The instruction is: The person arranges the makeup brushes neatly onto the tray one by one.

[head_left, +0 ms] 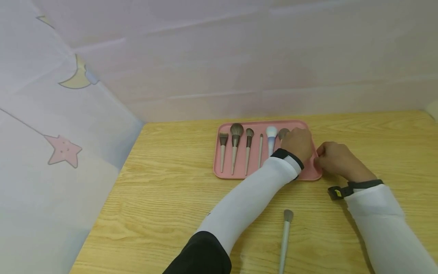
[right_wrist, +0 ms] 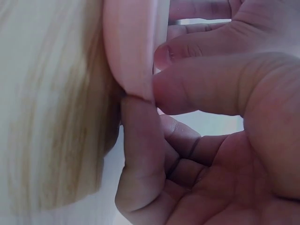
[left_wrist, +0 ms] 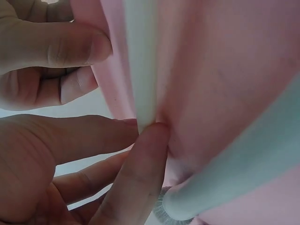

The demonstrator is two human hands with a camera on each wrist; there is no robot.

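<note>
The right hand pinches the pink tray's right rim between thumb and fingers. The left hand pinches a pale brush handle over the tray, its long axis running away from the person, parallel to the brushes lying left of the grip.

We find no readable words, numbers or brand marks in any view. The only signs we see are printed pictures on the cloth wall at the left: a pink star and, farther up, a yellow crescent moon.
</note>
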